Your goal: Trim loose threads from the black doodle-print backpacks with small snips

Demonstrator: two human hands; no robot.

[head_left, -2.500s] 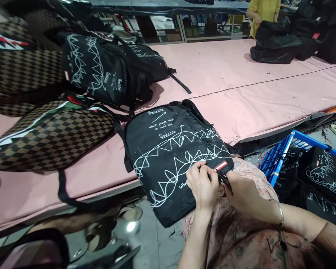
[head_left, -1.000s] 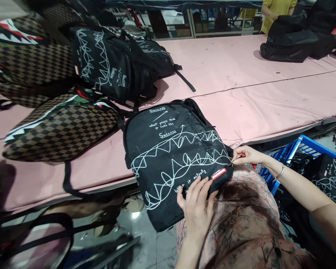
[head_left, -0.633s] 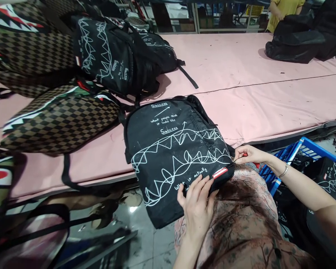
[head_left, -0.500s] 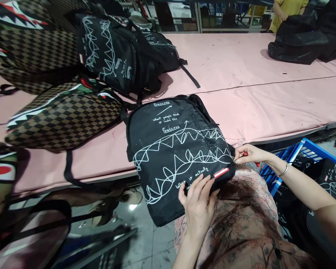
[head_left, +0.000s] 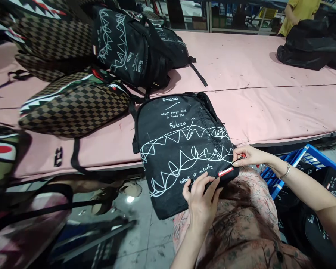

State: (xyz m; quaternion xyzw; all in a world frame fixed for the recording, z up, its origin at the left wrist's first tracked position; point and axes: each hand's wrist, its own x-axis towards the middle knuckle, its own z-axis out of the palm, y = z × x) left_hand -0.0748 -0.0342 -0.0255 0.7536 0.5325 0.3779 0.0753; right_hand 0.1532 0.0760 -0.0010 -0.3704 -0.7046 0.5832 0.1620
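Note:
A black backpack (head_left: 168, 149) with white scribbled lines and handwriting lies between the table edge and my lap. My left hand (head_left: 202, 198) rests on its lower front, fingers spread over the fabric beside the small red label (head_left: 225, 172). At the bag's right edge, just above that label, my right hand (head_left: 248, 154) pinches a small pointed tool (head_left: 242, 157) with red and black on it. The tip touches or nearly touches the fabric; its exact kind is too small to tell.
Checkered bags (head_left: 75, 104) and another black backpack (head_left: 120, 45) are heaped left on the pink-covered table (head_left: 240, 67). A dark bag (head_left: 308, 45) lies far right, near a person in yellow (head_left: 299, 15). A blue crate (head_left: 319, 157) with black bags stands to my right.
The view has shifted slightly, so the table and bags appear farther right. My right hand's tool tip now sits over the bag's front beside the label, rather than at its very edge.

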